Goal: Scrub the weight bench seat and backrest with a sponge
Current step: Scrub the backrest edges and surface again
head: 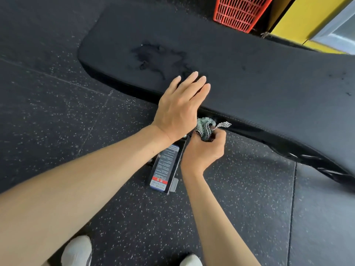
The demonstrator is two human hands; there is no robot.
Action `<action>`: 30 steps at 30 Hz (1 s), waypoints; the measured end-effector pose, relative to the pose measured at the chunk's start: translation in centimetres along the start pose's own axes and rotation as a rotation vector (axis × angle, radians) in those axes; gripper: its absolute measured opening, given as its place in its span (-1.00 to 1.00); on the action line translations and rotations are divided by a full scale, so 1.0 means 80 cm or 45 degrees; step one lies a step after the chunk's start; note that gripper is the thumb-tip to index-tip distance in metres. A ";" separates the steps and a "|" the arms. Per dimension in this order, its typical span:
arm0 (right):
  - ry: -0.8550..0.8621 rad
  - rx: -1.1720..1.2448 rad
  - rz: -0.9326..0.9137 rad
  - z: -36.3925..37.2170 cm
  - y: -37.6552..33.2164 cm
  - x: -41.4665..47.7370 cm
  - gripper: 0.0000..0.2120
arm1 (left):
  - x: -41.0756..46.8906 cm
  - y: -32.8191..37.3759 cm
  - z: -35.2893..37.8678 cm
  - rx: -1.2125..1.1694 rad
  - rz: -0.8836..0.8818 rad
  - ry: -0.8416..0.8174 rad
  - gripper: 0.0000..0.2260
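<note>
Left hand point(179, 104) flat and open on the bench pad point(249, 77), right hand point(206, 148) fisted round the sponge point(205, 127) below its edge, so a loose scrunch could drop it or leave those wet smears point(159, 58) unscrubbed

A gym: speckled rubber floor tiles point(57, 104) under a black padded weight bench point(249, 73).
</note>
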State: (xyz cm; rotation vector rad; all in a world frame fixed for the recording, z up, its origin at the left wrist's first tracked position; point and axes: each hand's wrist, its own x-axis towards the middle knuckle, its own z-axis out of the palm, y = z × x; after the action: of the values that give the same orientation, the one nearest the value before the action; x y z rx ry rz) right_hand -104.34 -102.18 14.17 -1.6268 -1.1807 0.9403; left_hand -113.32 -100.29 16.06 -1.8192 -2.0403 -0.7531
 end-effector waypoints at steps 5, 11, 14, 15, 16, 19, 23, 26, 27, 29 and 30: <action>0.020 0.042 -0.149 0.020 0.026 -0.005 -0.72 | -0.003 -0.007 0.012 -0.011 0.113 0.204 -0.62; -0.105 0.134 -0.295 0.033 0.042 0.001 -0.63 | -0.005 -0.016 0.032 -0.144 0.264 0.516 -0.63; -0.201 0.174 -0.339 0.040 0.046 -0.003 -0.65 | -0.005 -0.018 0.034 -0.310 0.303 0.623 -0.59; -0.229 0.181 -0.334 0.042 0.049 -0.003 -0.65 | -0.007 -0.019 0.035 -0.331 0.334 0.641 -0.60; -0.253 0.178 -0.332 0.042 0.051 -0.001 -0.66 | -0.011 -0.021 0.039 -0.327 0.370 0.660 -0.62; -0.284 0.122 -0.346 0.038 0.052 0.009 -0.64 | -0.026 -0.034 0.055 -0.239 0.460 0.753 -0.68; -0.240 0.117 -0.345 0.036 0.048 0.024 -0.68 | -0.059 -0.055 0.086 -0.243 0.358 0.892 -0.69; -0.266 0.092 -0.349 0.043 0.049 0.022 -0.80 | -0.087 -0.067 0.101 -0.232 0.262 0.879 -0.73; -0.268 0.099 -0.325 0.046 0.048 0.020 -0.84 | -0.094 -0.070 0.103 -0.242 0.282 0.829 -0.75; -0.268 0.141 -0.258 0.049 0.045 0.016 -0.86 | -0.104 -0.074 0.105 -0.313 0.350 0.656 -0.75; -0.273 0.170 -0.225 0.051 0.041 0.014 -0.85 | -0.108 -0.072 0.104 -0.375 0.350 0.564 -0.74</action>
State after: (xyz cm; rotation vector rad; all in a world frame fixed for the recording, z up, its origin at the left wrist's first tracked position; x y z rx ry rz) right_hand -106.85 -100.72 9.69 -1.3176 -1.3522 1.0740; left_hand -116.75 -103.03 3.47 -1.8211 -1.4263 -1.2882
